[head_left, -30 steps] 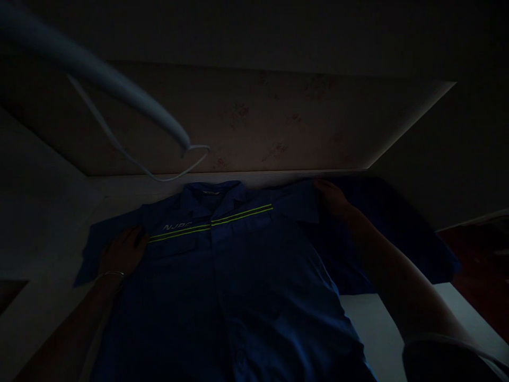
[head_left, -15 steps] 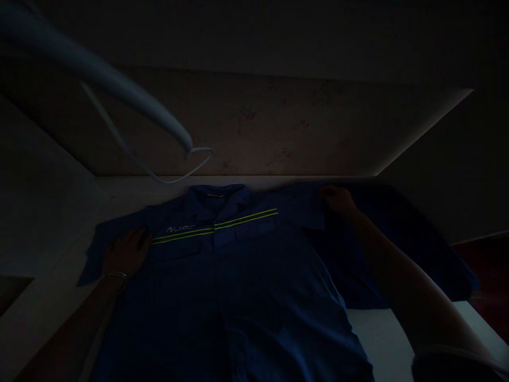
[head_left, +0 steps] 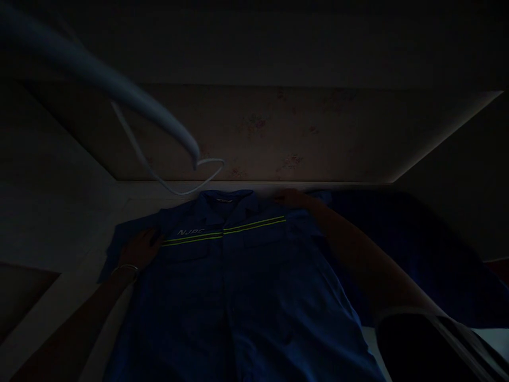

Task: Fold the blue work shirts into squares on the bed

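Note:
A dark blue work shirt (head_left: 262,286) lies front up, with a collar, short sleeves, two yellow-green stripes across the chest and pale lettering. My left hand (head_left: 139,248) rests on the sleeve at the left, fingers stretched out over the cloth near the end of the stripes. On the shoulder at the right, just beside the collar, lies my right hand (head_left: 294,198), fingers extended and pointing left, dim in the low light. Its forearm crosses over the right sleeve and hides part of it. The shirt's lower end runs out of view.
Darker blue cloth (head_left: 401,249) lies to the right, partly under the shirt. A pale rod (head_left: 159,114) with a thin looped cord (head_left: 178,192) hangs in front at upper left. Behind the pale surface stands a flower-patterned panel (head_left: 254,143). The scene is very dark.
My right hand has moved left along the shirt, from the end of the sleeve to the shoulder near the collar. The view has shifted slightly; my left hand stays on its sleeve.

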Demonstrator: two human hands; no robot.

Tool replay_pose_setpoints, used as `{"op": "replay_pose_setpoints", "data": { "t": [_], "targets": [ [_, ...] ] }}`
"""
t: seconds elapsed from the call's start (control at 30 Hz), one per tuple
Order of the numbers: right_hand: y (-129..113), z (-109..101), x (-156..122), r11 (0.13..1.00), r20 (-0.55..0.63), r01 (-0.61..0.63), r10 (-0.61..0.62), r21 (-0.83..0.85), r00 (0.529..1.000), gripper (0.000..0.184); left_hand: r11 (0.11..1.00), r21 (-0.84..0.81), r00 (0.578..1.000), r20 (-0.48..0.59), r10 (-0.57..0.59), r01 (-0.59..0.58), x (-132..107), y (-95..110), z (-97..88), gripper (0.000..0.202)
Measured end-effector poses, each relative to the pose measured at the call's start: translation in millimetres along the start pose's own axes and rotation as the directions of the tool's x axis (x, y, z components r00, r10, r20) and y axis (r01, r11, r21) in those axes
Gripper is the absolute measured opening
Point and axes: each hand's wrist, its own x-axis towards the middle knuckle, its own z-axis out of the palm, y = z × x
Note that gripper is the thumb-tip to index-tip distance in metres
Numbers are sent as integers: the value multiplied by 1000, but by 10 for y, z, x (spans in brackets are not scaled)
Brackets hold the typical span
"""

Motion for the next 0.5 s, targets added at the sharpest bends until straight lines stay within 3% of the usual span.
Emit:
{"op": "replay_pose_setpoints", "data": {
  "t": [0.1, 0.23, 0.37, 0.5],
  "targets": [
    [29, 73, 74, 998, 66, 32, -35, 45, 997, 13, 1000, -7, 999, 36, 18, -18, 176, 3, -130, 63],
    [47, 103, 59, 992, 49, 63, -69, 110, 996, 23, 999, -31, 999, -27, 41, -42, 485, 85, -291, 60],
    [-3, 119, 18, 982, 78, 88, -103, 170, 992, 21, 994, -48, 995, -34, 92, -94, 811, 209, -306, 61],
    [-56, 92, 13, 988, -85, 63, -52, 138, 995, 22, 990, -62, 992, 17, 128, -127, 1014, 324, -216, 50]
  ]
}}
